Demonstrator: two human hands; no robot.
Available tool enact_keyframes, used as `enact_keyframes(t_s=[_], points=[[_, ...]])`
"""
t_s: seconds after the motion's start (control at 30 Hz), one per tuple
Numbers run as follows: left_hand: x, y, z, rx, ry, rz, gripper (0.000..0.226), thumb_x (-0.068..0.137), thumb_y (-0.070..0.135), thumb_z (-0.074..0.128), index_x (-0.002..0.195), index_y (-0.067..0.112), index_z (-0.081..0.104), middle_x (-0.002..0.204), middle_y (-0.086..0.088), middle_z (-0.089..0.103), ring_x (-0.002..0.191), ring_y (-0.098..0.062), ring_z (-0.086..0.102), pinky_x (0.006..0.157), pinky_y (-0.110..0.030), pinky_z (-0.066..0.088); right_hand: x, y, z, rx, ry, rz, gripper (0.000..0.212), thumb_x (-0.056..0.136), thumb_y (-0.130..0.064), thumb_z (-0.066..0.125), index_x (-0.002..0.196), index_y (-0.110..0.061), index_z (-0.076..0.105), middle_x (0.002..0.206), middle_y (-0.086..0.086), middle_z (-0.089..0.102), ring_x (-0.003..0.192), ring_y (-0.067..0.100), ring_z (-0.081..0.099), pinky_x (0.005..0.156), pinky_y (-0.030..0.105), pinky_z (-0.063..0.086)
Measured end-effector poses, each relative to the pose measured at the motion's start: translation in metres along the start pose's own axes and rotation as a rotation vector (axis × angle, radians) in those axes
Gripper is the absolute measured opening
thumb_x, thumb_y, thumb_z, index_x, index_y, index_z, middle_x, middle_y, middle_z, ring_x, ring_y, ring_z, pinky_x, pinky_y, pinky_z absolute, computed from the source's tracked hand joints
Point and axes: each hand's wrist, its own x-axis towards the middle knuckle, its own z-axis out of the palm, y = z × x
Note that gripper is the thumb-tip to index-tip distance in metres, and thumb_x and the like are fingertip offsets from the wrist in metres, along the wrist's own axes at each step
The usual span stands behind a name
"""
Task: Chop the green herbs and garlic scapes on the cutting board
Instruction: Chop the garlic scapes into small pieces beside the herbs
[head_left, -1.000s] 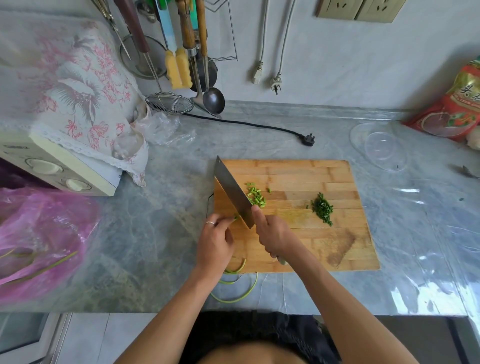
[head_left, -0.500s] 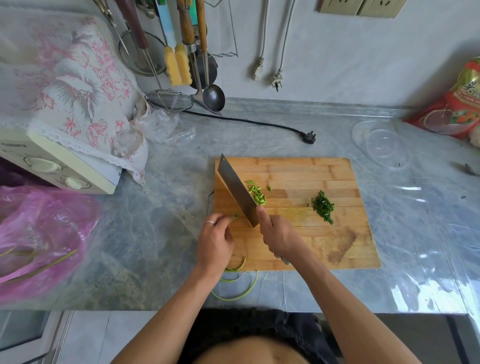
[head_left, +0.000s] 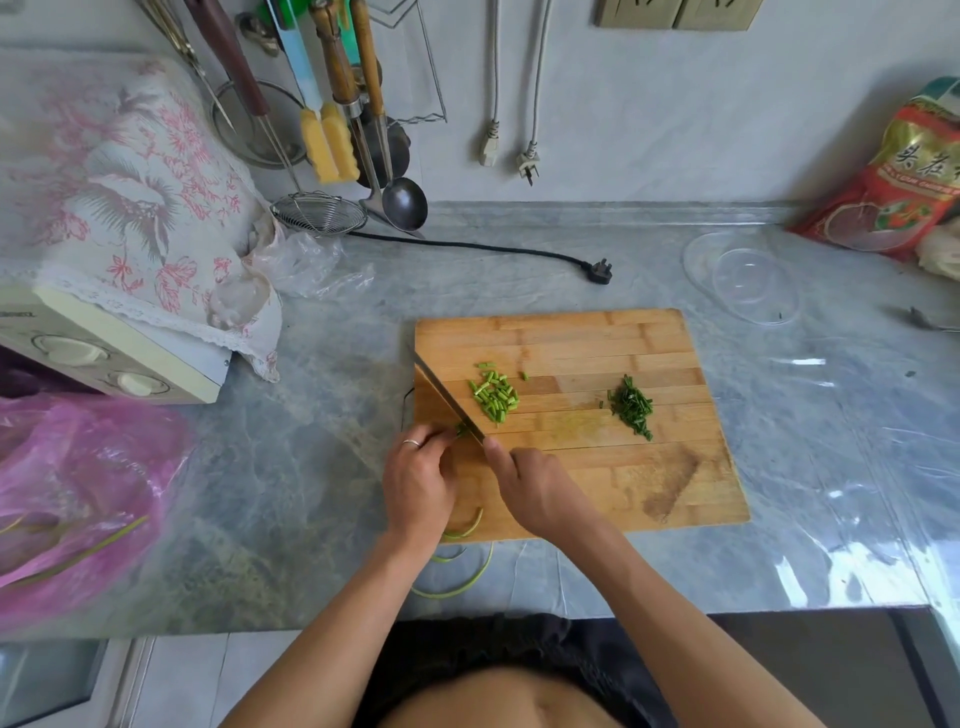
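A wooden cutting board (head_left: 597, 467) lies on the grey counter. My right hand (head_left: 540, 491) grips a cleaver (head_left: 444, 395), its blade down on the board's left part, edge-on to me. My left hand (head_left: 418, 478) holds the garlic scapes (head_left: 460, 527) against the blade; their long curled ends trail off the board's near edge. A heap of light green cut scape pieces (head_left: 493, 397) sits just right of the blade. Finely chopped dark green herbs (head_left: 631, 408) lie further right on the board.
A cloth-covered appliance (head_left: 104, 249) stands at the left with a pink plastic bag (head_left: 78, 499) in front of it. Utensils (head_left: 343, 114) hang on the back wall. A black plug cord (head_left: 519, 254), a clear lid (head_left: 743, 278) and a red food bag (head_left: 893, 182) lie behind the board.
The cleaver has come down from a raised, tilted position onto the board. The pile of cut scape pieces beside the blade has grown. My left hand stays on the scapes.
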Motion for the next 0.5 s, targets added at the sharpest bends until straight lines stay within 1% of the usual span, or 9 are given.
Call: enact_keyframes(t_s=[0.03, 0.1, 0.17, 0.27, 0.33, 0.37, 0.4, 0.47, 0.5], points=[[0.001, 0.000, 0.001, -0.033, 0.015, -0.050, 0.030, 0.076, -0.006, 0.068, 0.100, 0.011, 0.076, 0.102, -0.003, 0.070, 0.088, -0.027, 0.066, 0.070, -0.035, 0.054, -0.003, 0.002, 0.000, 0.029, 0.006, -0.010, 0.056, 0.102, -0.053, 0.021, 0.079, -0.013, 0.053, 0.072, 0.010, 0.052, 0.070, 0.026, 0.048, 0.068, 0.033, 0.039], [0.000, 0.003, 0.002, -0.071, 0.032, -0.089, 0.029, 0.077, -0.008, 0.068, 0.097, 0.011, 0.077, 0.099, -0.002, 0.070, 0.086, -0.024, 0.066, 0.070, -0.032, 0.052, -0.006, 0.004, -0.002, 0.107, 0.016, -0.018, 0.049, 0.104, -0.047, 0.025, 0.067, -0.021, 0.044, 0.071, 0.013, 0.051, 0.068, 0.027, 0.047, 0.070, 0.041, 0.044], [0.003, 0.005, 0.003, -0.131, 0.042, -0.109, 0.025, 0.079, -0.008, 0.068, 0.095, 0.010, 0.077, 0.095, -0.002, 0.071, 0.083, -0.023, 0.067, 0.070, -0.033, 0.052, -0.004, 0.008, -0.005, 0.186, 0.039, 0.015, 0.057, 0.102, -0.053, 0.028, 0.063, -0.016, 0.044, 0.066, 0.012, 0.053, 0.064, 0.026, 0.049, 0.068, 0.041, 0.045], [0.008, 0.005, 0.001, -0.165, 0.047, -0.132, 0.016, 0.079, -0.004, 0.074, 0.090, 0.007, 0.076, 0.089, -0.004, 0.071, 0.079, -0.022, 0.067, 0.069, -0.029, 0.050, -0.001, 0.013, -0.007, 0.203, 0.044, 0.037, 0.066, 0.099, -0.059, 0.028, 0.068, -0.005, 0.051, 0.065, 0.010, 0.055, 0.060, 0.024, 0.051, 0.066, 0.040, 0.048], [0.008, 0.002, -0.001, -0.165, 0.025, -0.077, 0.011, 0.079, 0.000, 0.077, 0.088, 0.005, 0.077, 0.087, -0.005, 0.071, 0.076, -0.021, 0.067, 0.069, -0.025, 0.049, 0.000, 0.014, -0.008, 0.199, 0.050, 0.035, 0.072, 0.100, -0.059, 0.026, 0.074, 0.002, 0.056, 0.067, 0.013, 0.056, 0.062, 0.026, 0.053, 0.067, 0.043, 0.050], [0.008, 0.000, -0.001, -0.149, 0.007, -0.037, 0.009, 0.080, 0.001, 0.077, 0.089, 0.005, 0.077, 0.088, -0.005, 0.071, 0.076, -0.021, 0.067, 0.068, -0.027, 0.051, -0.001, 0.013, -0.008, 0.201, 0.056, 0.025, 0.072, 0.100, -0.058, 0.026, 0.074, 0.001, 0.057, 0.068, 0.014, 0.057, 0.063, 0.028, 0.054, 0.068, 0.044, 0.050], [0.007, -0.002, -0.002, -0.124, -0.006, -0.008, 0.009, 0.081, 0.002, 0.077, 0.090, 0.004, 0.077, 0.089, -0.005, 0.071, 0.076, -0.022, 0.067, 0.068, -0.032, 0.052, -0.002, 0.012, -0.008, 0.199, 0.052, 0.013, 0.065, 0.101, -0.055, 0.026, 0.071, -0.006, 0.056, 0.070, 0.016, 0.056, 0.066, 0.032, 0.054, 0.068, 0.045, 0.049], [0.004, -0.004, -0.001, -0.057, -0.018, 0.025, 0.010, 0.083, 0.003, 0.075, 0.093, 0.004, 0.076, 0.094, -0.006, 0.071, 0.078, -0.026, 0.068, 0.066, -0.036, 0.055, -0.006, 0.008, -0.007, 0.201, 0.045, -0.010, 0.047, 0.105, -0.046, 0.025, 0.066, -0.027, 0.043, 0.073, 0.017, 0.052, 0.071, 0.035, 0.053, 0.071, 0.047, 0.046], [0.001, -0.004, -0.001, -0.031, -0.013, 0.028, 0.012, 0.084, 0.004, 0.074, 0.095, 0.004, 0.076, 0.096, -0.005, 0.071, 0.081, -0.027, 0.068, 0.065, -0.037, 0.055, -0.007, 0.008, -0.006, 0.193, 0.042, 0.004, 0.045, 0.105, -0.046, 0.024, 0.067, -0.028, 0.043, 0.074, 0.016, 0.052, 0.071, 0.033, 0.051, 0.070, 0.045, 0.044]])
